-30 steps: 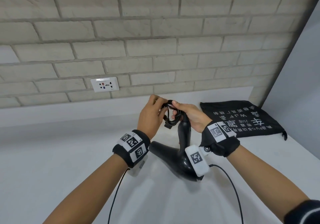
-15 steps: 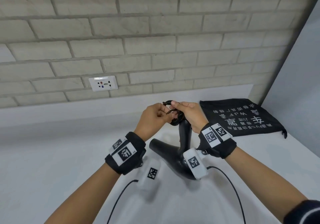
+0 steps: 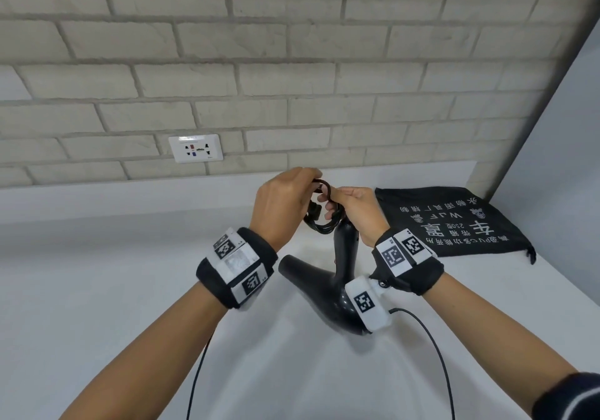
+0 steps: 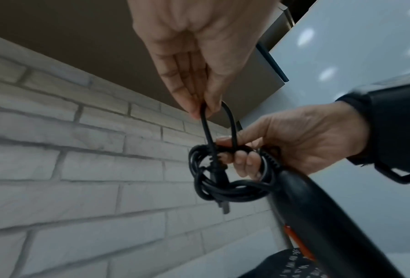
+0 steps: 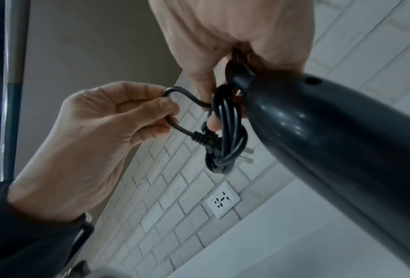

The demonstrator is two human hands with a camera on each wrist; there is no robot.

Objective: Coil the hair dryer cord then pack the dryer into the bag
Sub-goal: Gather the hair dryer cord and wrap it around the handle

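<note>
A black hair dryer (image 3: 324,289) stands nozzle-down on the white counter with its handle (image 5: 318,131) pointing up. My right hand (image 3: 331,205) grips the coiled black cord (image 4: 222,188) at the handle's top, fingers through the coil. My left hand (image 4: 203,111) pinches a short loop of cord (image 5: 175,92) just above the coil. The plug (image 5: 208,141) lies against the coil, and its prongs (image 5: 246,156) stick out. The black drawstring bag (image 3: 454,221) lies flat on the counter, right of my hands.
A brick wall with a white socket (image 3: 195,148) stands behind the counter (image 3: 97,273). A grey side wall (image 3: 568,159) closes the right. Thin black cables (image 3: 438,338) trail from the wrist cameras toward me.
My left hand has turned at the coil and now pinches a loop of cord just above it. My right hand keeps its grip, and the dryer stays in place.
</note>
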